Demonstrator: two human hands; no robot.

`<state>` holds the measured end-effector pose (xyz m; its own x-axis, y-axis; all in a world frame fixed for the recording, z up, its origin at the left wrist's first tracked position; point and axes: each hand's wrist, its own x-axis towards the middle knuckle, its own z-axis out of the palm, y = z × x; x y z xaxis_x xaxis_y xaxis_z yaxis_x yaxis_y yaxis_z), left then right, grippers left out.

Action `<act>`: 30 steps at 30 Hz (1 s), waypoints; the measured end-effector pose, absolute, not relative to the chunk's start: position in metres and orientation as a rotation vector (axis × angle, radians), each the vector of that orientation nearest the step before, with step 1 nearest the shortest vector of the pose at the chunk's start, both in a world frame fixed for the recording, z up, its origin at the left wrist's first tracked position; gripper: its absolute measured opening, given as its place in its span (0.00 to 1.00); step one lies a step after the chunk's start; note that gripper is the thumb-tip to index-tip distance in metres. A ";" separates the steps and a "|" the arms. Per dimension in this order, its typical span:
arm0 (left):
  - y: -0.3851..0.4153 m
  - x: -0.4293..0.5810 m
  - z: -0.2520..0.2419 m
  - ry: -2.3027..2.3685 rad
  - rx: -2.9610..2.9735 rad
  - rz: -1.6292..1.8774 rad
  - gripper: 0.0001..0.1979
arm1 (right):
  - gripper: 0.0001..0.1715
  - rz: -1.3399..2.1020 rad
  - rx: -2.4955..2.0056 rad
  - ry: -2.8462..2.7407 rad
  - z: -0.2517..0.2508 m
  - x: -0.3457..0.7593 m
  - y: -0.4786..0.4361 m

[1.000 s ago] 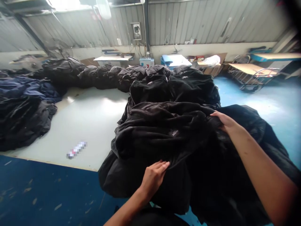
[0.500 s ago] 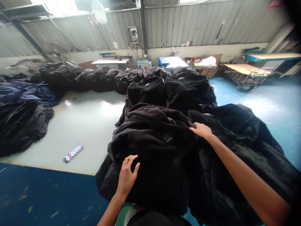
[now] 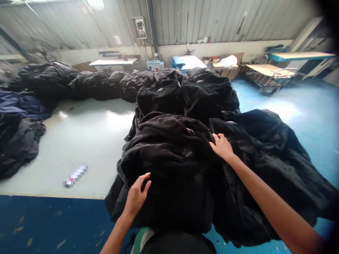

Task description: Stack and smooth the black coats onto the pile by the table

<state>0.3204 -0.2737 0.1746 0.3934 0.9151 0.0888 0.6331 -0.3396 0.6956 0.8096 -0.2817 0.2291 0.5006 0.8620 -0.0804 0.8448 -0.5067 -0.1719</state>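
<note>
A black garment (image 3: 164, 141) with a small "GUESS" print lies rumpled on top of the stack in front of me. My left hand (image 3: 137, 194) is over its lower left part, fingers slightly bent and apart, holding nothing. At the garment's right edge rests my right hand (image 3: 221, 146), its fingers spread on the dark cloth. To the right spreads another pile of black garments (image 3: 265, 158), partly under my right forearm. Whether the left fingertips touch the cloth I cannot tell.
Black garment stacks (image 3: 159, 97) stand behind, on a pale table (image 3: 87, 130). A blurred-out item (image 3: 75, 176) lies on its left part. More dark clothes (image 3: 18, 141) are heaped at far left. A trolley (image 3: 270, 72) stands on the blue floor (image 3: 312, 106).
My right hand's fingers, earlier closed at the garment's edge, are now spread. My left hand keeps nearly the same place over the cloth. The view has shifted slightly.
</note>
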 end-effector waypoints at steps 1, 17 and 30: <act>-0.263 0.323 0.181 1.309 2.070 0.676 0.19 | 0.35 0.076 -2.558 -1.478 0.228 0.803 -0.286; -0.214 0.348 0.177 1.780 1.999 0.607 0.34 | 0.57 0.293 -2.229 -1.743 0.236 0.722 -0.167; -0.228 0.398 0.161 1.596 1.159 0.862 0.48 | 0.45 0.760 -2.318 -1.953 0.204 0.707 -0.110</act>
<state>0.3981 -0.2280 0.1607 -0.1003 0.9531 -0.2854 0.2835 0.3023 0.9101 0.7070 -0.1103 0.2044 0.1005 0.9312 -0.3504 0.9230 -0.2187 -0.3167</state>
